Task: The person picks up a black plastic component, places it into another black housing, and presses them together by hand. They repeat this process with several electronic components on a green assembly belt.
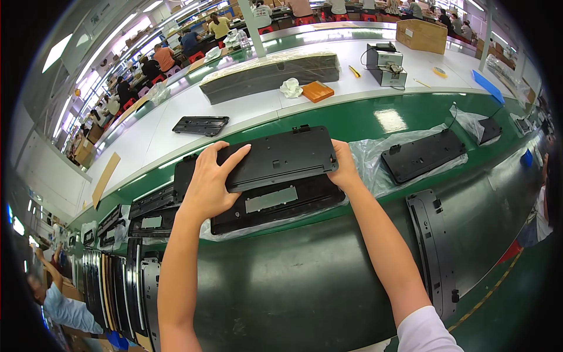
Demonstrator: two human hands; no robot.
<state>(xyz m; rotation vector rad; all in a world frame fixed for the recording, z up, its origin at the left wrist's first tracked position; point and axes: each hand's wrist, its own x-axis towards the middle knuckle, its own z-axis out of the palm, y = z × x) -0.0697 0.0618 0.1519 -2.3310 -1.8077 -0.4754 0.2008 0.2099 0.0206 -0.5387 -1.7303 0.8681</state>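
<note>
Between my two hands I hold a long black plastic panel, tilted, with small slots, holes and clips along its edges. My left hand grips its left end, thumb and fingers spread across the face. The fingers of my right hand wrap round its right end. Just below it, partly covered, lies another black panel with a grey rectangular plate, on clear plastic wrap. Behind my left hand the end of a further black part shows.
A black panel rests on plastic wrap at right; another panel lies nearer me. Several panels stand stacked at lower left. Across the white bench are a wrapped long box, an orange block and a grey device. A co-worker's sleeve shows at left.
</note>
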